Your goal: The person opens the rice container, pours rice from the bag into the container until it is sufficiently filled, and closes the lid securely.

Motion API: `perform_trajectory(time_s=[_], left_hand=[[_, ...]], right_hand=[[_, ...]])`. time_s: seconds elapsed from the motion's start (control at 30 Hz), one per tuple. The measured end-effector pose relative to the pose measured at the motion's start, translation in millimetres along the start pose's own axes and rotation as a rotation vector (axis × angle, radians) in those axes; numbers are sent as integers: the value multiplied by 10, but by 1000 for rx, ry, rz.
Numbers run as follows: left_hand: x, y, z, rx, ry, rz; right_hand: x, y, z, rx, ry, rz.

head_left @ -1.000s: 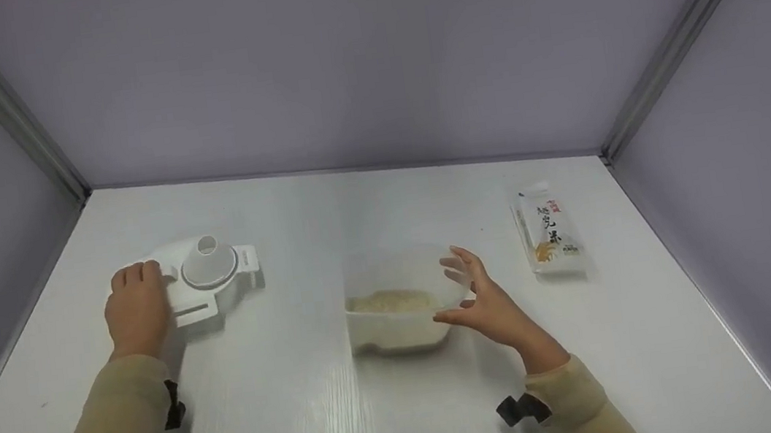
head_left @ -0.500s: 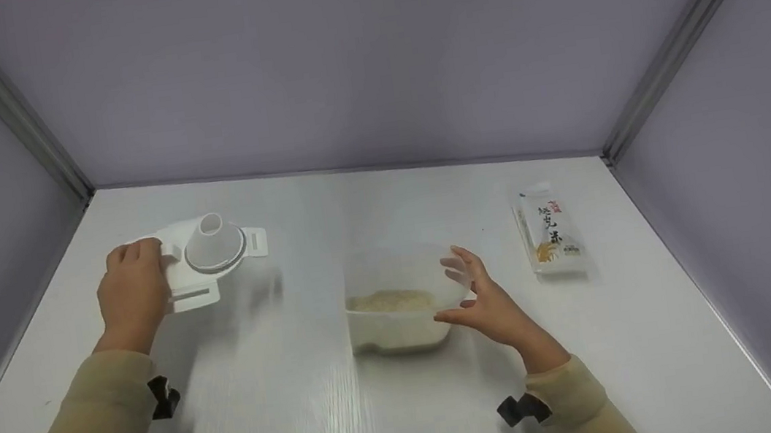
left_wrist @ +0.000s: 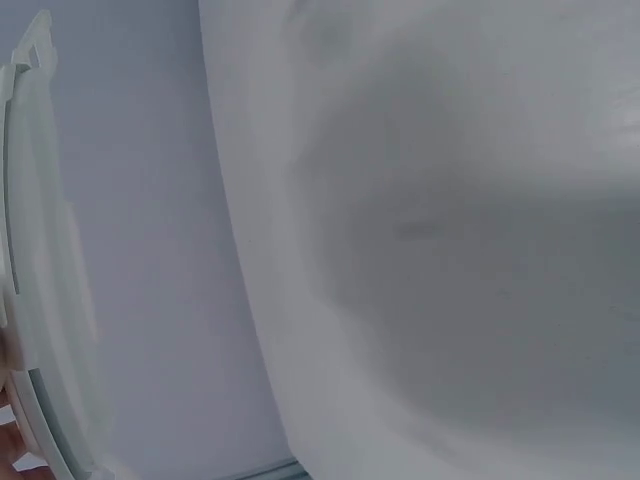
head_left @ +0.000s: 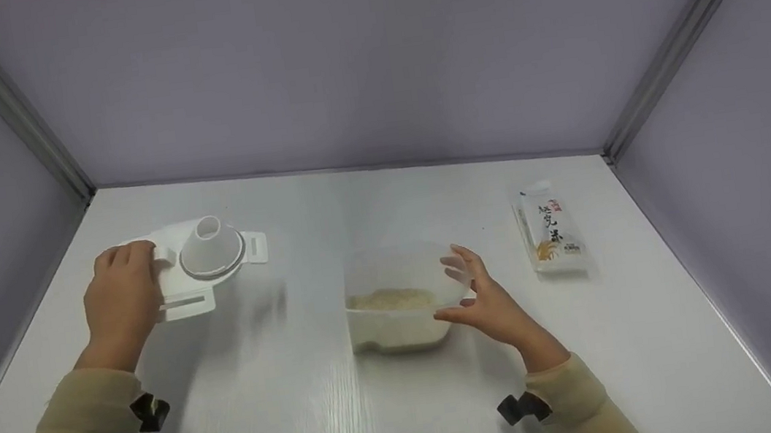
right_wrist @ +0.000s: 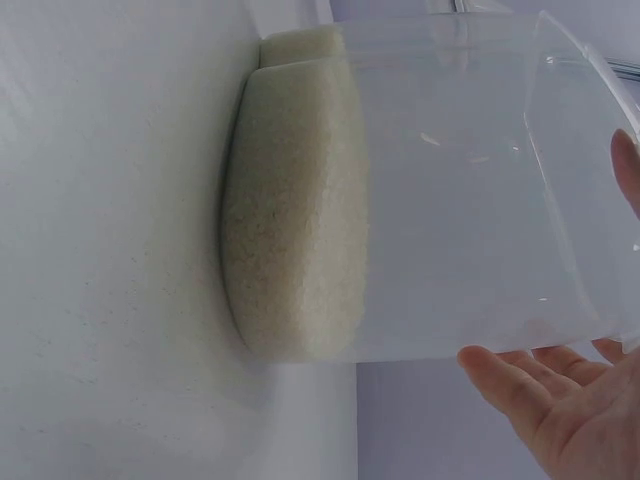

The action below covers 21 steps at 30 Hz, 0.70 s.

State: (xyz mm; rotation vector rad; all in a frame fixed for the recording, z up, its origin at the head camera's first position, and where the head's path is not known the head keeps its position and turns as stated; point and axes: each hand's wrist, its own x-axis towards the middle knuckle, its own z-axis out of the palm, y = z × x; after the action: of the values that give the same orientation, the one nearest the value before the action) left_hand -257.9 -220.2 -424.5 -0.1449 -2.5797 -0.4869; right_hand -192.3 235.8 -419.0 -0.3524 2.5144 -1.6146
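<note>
In the head view my left hand (head_left: 122,299) grips the left end of a white plastic lid (head_left: 177,282) with a cone-shaped spout (head_left: 211,249) on top. The lid is held above the table, its shadow cast below and to the right. The left wrist view catches the lid (left_wrist: 60,270) edge-on at the far left, with fingertips (left_wrist: 10,440) behind it. My right hand (head_left: 488,307) holds the right side of a clear plastic container (head_left: 392,267), thumb in front and fingers behind. Rice (right_wrist: 300,210) fills the bottom of this open-topped container, which stands on the table.
A sealed packet (head_left: 549,233) with printed characters lies on the white table (head_left: 293,419) at the right, beyond my right hand. Grey walls (head_left: 367,64) enclose the table at the back and both sides.
My left hand has lifted the lid off the table, then shifted it slightly left. My right hand and the rice container have stayed in place.
</note>
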Motion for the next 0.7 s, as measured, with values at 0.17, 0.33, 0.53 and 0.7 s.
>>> perform_trajectory(time_s=[0.17, 0.33, 0.53, 0.7], left_hand=[[-77, 60, -85, -8, -6, 4], [-168, 105, -132, -9, 15, 16], [-259, 136, -145, -18, 87, 71], [-339, 156, -150, -24, 65, 54]], right_hand=[[3, -8, 14, 1, -10, -11], [9, -11, 28, -3, -16, -4], [21, -12, 41, 10, -9, -2], [25, -10, 53, 15, -5, 4]])
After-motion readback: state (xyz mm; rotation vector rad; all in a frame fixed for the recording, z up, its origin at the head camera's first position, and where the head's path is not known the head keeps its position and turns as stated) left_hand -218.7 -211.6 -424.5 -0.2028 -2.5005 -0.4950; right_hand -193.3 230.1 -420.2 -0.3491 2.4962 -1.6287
